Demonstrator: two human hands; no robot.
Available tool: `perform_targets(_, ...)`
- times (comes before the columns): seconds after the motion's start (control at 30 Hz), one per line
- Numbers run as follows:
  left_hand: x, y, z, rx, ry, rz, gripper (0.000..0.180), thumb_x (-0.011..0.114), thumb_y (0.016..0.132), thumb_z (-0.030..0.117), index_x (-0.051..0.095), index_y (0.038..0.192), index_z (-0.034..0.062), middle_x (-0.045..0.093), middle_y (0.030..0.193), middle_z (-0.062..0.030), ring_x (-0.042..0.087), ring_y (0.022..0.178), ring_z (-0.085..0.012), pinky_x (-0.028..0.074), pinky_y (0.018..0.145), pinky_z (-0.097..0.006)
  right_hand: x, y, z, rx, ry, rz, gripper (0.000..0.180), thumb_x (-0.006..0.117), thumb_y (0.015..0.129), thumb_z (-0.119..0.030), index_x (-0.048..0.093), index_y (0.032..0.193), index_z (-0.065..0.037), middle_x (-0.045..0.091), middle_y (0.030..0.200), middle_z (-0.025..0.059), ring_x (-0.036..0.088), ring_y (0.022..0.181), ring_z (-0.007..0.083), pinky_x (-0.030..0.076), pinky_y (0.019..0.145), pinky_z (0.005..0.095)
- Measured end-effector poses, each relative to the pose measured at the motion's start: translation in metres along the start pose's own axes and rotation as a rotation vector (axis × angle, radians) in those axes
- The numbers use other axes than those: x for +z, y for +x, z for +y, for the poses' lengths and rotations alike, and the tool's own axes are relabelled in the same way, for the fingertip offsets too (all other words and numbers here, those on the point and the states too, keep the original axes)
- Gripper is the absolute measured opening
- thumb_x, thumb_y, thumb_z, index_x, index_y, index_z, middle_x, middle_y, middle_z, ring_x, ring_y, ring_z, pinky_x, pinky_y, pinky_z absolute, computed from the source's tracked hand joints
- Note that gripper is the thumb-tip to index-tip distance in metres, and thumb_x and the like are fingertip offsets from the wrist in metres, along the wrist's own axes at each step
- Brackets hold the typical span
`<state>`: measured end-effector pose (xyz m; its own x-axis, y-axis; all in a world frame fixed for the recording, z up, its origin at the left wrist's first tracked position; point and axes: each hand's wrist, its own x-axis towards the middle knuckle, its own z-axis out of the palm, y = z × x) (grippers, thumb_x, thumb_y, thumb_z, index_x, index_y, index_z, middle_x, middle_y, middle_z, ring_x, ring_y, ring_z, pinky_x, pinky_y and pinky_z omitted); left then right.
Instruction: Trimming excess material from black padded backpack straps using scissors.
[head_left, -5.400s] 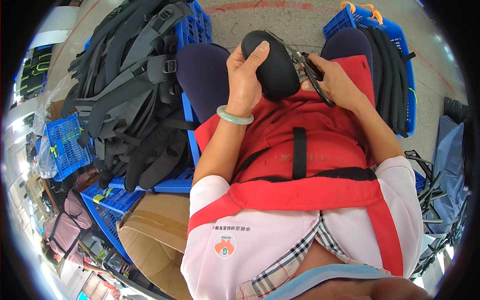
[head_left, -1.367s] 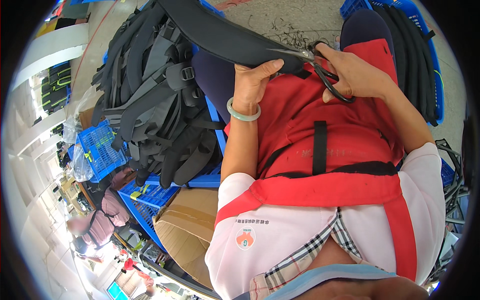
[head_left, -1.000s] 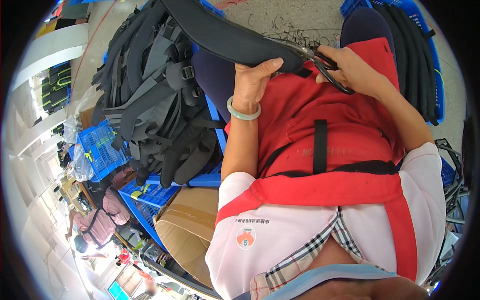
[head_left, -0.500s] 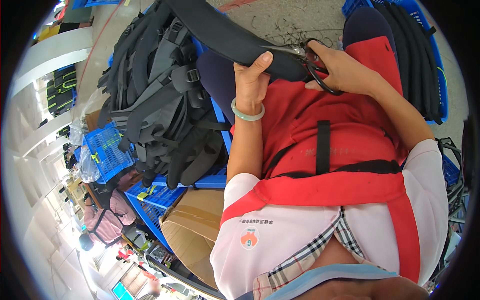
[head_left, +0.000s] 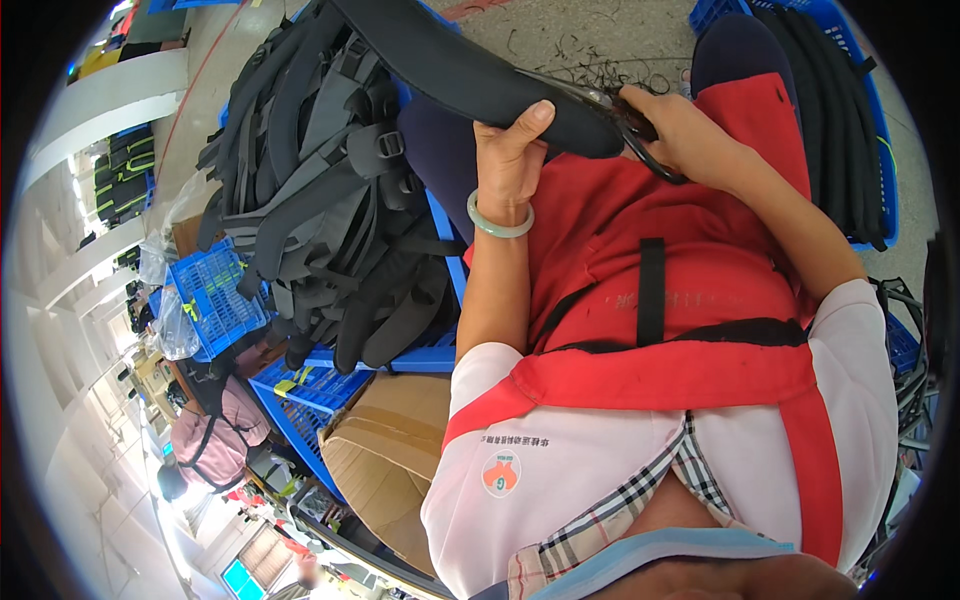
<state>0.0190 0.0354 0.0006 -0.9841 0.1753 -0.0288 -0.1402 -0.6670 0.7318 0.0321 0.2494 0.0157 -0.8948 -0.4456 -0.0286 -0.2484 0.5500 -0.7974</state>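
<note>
A long, dark padded strap (head_left: 450, 75) runs from the upper middle toward my lap, its rounded end above the red apron (head_left: 590, 220). My left hand (head_left: 508, 155) is closed on its near edge, thumb on top, with a pale bangle at the wrist. In my right hand (head_left: 695, 130) is a pair of dark-handled scissors (head_left: 655, 155), fingers wrapped round the handles. The blades lie along the strap's far edge near the rounded end, partly hidden by it. Whether they grip a thread there is too small to tell.
A heap of grey and black padded straps (head_left: 320, 190) with buckles fills a blue crate at my left. Another blue crate (head_left: 885, 190) at the right holds dark padded pieces. Thread scraps (head_left: 620, 75) litter the floor ahead. A cardboard box (head_left: 390, 440) stands beside my left side.
The scissors have shifted from across the strap's surface to along its far edge, and their handles look closer together. My left hand keeps its hold, with the strap turned slightly.
</note>
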Motion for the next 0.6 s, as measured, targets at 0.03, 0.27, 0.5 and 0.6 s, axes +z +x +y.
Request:
perform_targets(0.03,0.002,0.000,0.001,0.007,0.008,-0.009,0.021,0.068,0.082,-0.004,0.063,0.100,0.0039,0.067,0.091,-0.0064,0.066,0.085,-0.0202,0.054,0.078,-0.035,-0.003,0.000,-0.004,-0.001,0.000,-0.001,0.037,0.071,0.080,-0.014,0.049,0.106,0.001,0.059,0.072,0.0210,0.060,0.068,0.0380,0.045,0.061,0.0401)
perform_targets(0.27,-0.020,0.011,0.016,-0.044,-0.097,0.065,0.029,0.066,0.087,0.015,0.057,0.113,0.0050,0.063,0.099,-0.0105,0.063,0.088,-0.0250,0.052,0.085,-0.040,0.002,-0.002,0.001,0.013,0.019,-0.009,0.026,0.062,0.083,-0.005,0.048,0.104,0.001,0.058,0.072,0.0209,0.061,0.067,0.0363,0.045,0.059,0.0396)
perform_targets(0.5,-0.015,0.007,0.006,-0.001,-0.036,0.006,0.019,0.066,0.085,0.004,0.062,0.103,0.0044,0.065,0.096,-0.0075,0.063,0.090,-0.0222,0.052,0.086,-0.038,0.005,0.003,-0.001,0.130,0.049,-0.076,0.050,0.069,0.077,-0.006,0.039,0.117,0.001,0.058,0.106,0.0273,0.057,0.102,0.0423,0.046,0.085,0.0437)
perform_targets(0.6,-0.015,0.006,0.006,0.002,-0.020,-0.005,0.019,0.066,0.085,0.002,0.063,0.103,0.0051,0.066,0.098,-0.0070,0.064,0.092,-0.0220,0.052,0.087,-0.037,0.011,0.005,-0.001,0.012,-0.043,0.026,0.056,0.067,0.078,-0.012,0.037,0.122,0.003,0.059,0.105,0.0285,0.058,0.094,0.0446,0.045,0.078,0.0474)
